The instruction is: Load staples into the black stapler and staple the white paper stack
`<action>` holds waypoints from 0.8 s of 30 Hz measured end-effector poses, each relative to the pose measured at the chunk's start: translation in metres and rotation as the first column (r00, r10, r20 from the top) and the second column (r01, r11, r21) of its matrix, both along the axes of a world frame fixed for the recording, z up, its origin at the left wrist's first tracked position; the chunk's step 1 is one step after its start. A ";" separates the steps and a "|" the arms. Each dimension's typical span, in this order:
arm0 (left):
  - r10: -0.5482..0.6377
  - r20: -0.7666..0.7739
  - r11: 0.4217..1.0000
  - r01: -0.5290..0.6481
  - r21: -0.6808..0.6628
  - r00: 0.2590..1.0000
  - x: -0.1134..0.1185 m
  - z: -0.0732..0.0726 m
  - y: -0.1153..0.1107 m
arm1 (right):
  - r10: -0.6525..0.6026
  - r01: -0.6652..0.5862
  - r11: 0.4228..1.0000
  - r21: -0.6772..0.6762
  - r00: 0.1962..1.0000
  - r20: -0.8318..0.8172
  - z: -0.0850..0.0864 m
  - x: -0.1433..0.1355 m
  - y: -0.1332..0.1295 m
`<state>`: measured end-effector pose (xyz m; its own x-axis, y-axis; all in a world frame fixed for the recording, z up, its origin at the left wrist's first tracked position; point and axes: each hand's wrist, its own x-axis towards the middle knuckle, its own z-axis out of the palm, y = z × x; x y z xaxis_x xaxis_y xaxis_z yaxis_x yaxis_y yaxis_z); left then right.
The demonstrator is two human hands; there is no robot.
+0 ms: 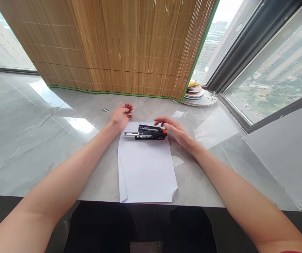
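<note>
A black stapler with an orange-red button lies on its side across the top of a stack of white paper. Its silver staple tray sticks out at the left end. My left hand rests on the grey surface by the paper's top left corner, fingers loosely curled and apart, holding nothing. My right hand lies at the stapler's right end with its fingers spread, thumb near the orange-red button; whether it touches is unclear. A small strip of staples is on the surface left of my left hand.
A bamboo blind with a green edge hangs behind the surface. Stacked plates stand at the back right, by the window frame. The grey tiled surface ends at a front edge near the paper's bottom.
</note>
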<state>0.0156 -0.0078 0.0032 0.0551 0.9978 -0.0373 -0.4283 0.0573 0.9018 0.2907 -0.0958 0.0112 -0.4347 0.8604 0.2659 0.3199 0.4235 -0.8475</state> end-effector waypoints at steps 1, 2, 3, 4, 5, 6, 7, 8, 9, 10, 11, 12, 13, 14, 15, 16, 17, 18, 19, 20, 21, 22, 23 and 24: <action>-0.001 -0.006 1.000 0.001 0.005 1.000 0.000 0.000 0.000 | -0.005 0.005 1.000 0.013 1.000 0.008 -0.001 -0.001 0.000; -0.002 -0.013 1.000 0.002 0.014 1.000 0.001 -0.001 0.000 | -0.002 0.001 1.000 0.029 1.000 0.031 -0.002 -0.002 -0.001; -0.004 -0.019 1.000 0.004 0.025 1.000 0.001 -0.002 0.000 | 0.003 -0.006 0.999 0.047 0.998 0.066 -0.003 -0.004 -0.001; -0.005 -0.026 0.999 0.006 0.037 1.000 0.001 -0.002 0.000 | 0.004 -0.011 0.998 0.065 0.995 0.102 -0.005 -0.006 -0.002; -0.005 -0.033 0.999 0.007 0.050 0.999 0.001 -0.003 0.000 | -0.001 -0.009 0.997 0.080 0.991 0.131 -0.007 -0.007 -0.003; -0.005 -0.039 0.998 0.007 0.064 0.999 0.001 -0.004 0.000 | -0.010 -0.003 0.996 0.091 0.989 0.147 -0.008 -0.009 -0.003; -0.005 -0.044 0.997 0.009 0.080 0.999 0.001 -0.004 0.001 | -0.021 0.007 0.995 0.098 0.989 0.148 -0.010 -0.011 -0.004; -0.002 -0.045 0.995 0.006 0.098 0.999 0.000 -0.005 0.001 | -0.034 0.021 0.995 0.102 0.991 0.132 -0.011 -0.012 -0.004; 0.006 -0.042 0.993 -0.001 0.116 0.999 0.000 -0.006 0.002 | -0.050 0.040 0.994 0.102 0.994 0.094 -0.012 -0.013 -0.005; 0.016 -0.033 0.991 -0.011 0.134 0.999 -0.001 -0.006 0.002 | -0.068 0.064 0.993 0.098 0.997 0.039 -0.013 -0.013 -0.005; 0.027 -0.019 0.988 -0.024 0.151 0.999 -0.001 -0.006 0.002 | -0.092 0.094 0.991 0.090 0.995 -0.028 -0.014 -0.013 -0.005; 0.040 -0.003 0.985 -0.039 0.168 0.999 -0.001 -0.005 0.002 | -0.126 0.135 0.988 0.082 0.987 -0.098 -0.013 -0.012 -0.005; 0.049 0.014 0.981 -0.051 0.185 0.999 -0.001 -0.004 0.002 | -0.173 0.188 0.979 0.081 0.971 -0.164 -0.013 -0.011 -0.005; 0.052 0.029 0.979 -0.056 0.198 0.998 -0.001 -0.003 0.000 | -0.226 0.250 0.964 0.094 0.950 -0.214 -0.013 -0.009 -0.004; 0.042 0.040 0.978 -0.049 0.201 0.998 0.000 -0.002 -0.001 | -0.278 0.314 0.941 0.125 0.930 -0.241 -0.012 -0.007 -0.003; 0.020 0.048 0.981 -0.029 0.191 0.999 0.001 0.000 -0.003 | -0.328 0.375 0.911 0.173 0.911 -0.249 -0.011 -0.006 -0.003; -0.019 0.048 0.986 0.011 0.164 0.999 0.002 0.002 -0.005 | -0.371 0.425 0.875 0.233 0.897 -0.240 -0.009 -0.004 -0.002; -0.079 0.041 0.990 0.073 0.117 0.996 0.002 0.004 -0.007 | -0.405 0.457 0.837 0.302 0.888 -0.219 -0.008 -0.003 -0.001; -0.164 0.030 0.985 0.162 0.054 0.986 0.002 0.006 -0.009 | -0.430 0.471 0.801 0.370 0.882 -0.191 -0.007 -0.001 -0.001; -0.274 0.019 0.962 0.274 -0.021 0.962 0.002 0.008 -0.011 | -0.448 0.470 0.768 0.436 0.880 -0.161 -0.005 -0.001 -0.001; -0.395 0.015 0.914 0.395 -0.096 0.918 0.002 0.009 -0.012 | -0.459 0.461 0.736 0.496 0.878 -0.135 -0.004 0.000 -0.001; -0.509 0.021 0.848 0.505 -0.160 0.861 0.002 0.010 -0.013 | -0.460 0.441 0.710 0.549 0.881 -0.113 -0.003 0.000 -0.001; -0.599 0.035 0.779 0.592 -0.206 0.800 0.001 0.010 -0.014 | -0.449 0.410 0.690 0.597 0.889 -0.091 -0.002 0.000 -0.001; -0.660 0.051 0.722 0.652 -0.233 0.749 0.000 0.010 -0.015 | -0.428 0.369 0.676 0.638 0.901 -0.067 -0.002 -0.001 -0.001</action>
